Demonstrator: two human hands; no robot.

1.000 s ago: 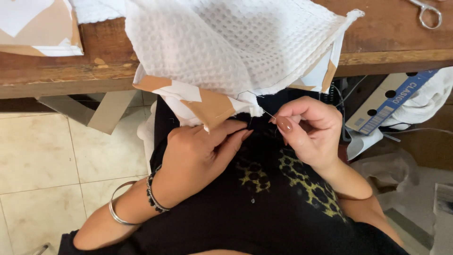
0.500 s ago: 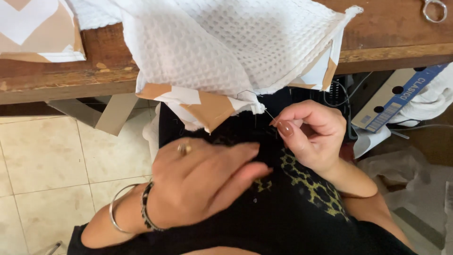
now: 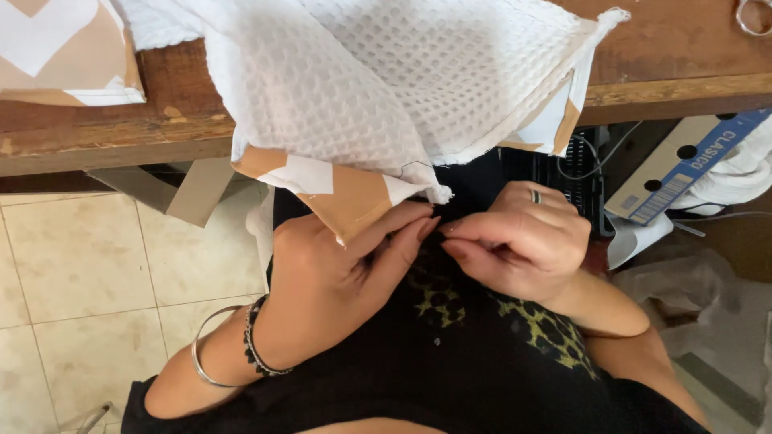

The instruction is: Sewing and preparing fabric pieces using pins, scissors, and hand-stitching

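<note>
Two hands meet below edge of worn wooden table (image 3: 96, 133). White waffle-weave cloth with tan-and-white printed backing (image 3: 378, 88) hangs off table edge, lower corner drooping onto left hand (image 3: 338, 281). Left hand: fingers extended, tips touching backing corner; grasp cannot be told. Right hand (image 3: 523, 249), ringed: thumb and forefinger pinched together; item pinched too small to identify. Cloth long axis runs left-right along table, corner pointing down toward lap. Surroundings: metal scissors (image 3: 752, 16) top right, blue-and-white cardboard box (image 3: 683, 173) right, beige tiled floor (image 3: 88, 289) left.
</note>
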